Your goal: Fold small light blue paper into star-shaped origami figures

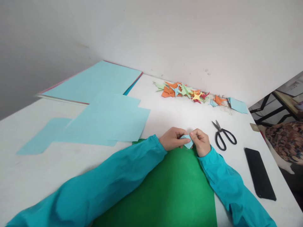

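Observation:
A small piece of folded light blue paper [188,143] is held up over the far end of the green sheet [175,186]. My left hand [174,138] pinches its left side, the thumb lying across the front. At its right edge, my right hand [200,141] grips it between thumb and fingers. Creases and a pointed lower end show on the paper; its back is hidden by my fingers. Black-handled scissors [221,134] lie with blades apart just right of my right hand.
Light blue sheets [106,119] spread over the left, beside a large paper stack [94,80]. Folded paper figures [182,90] line the wall, with small blue squares [238,105] at their right. A black phone-like slab [259,173] lies near the table's right edge.

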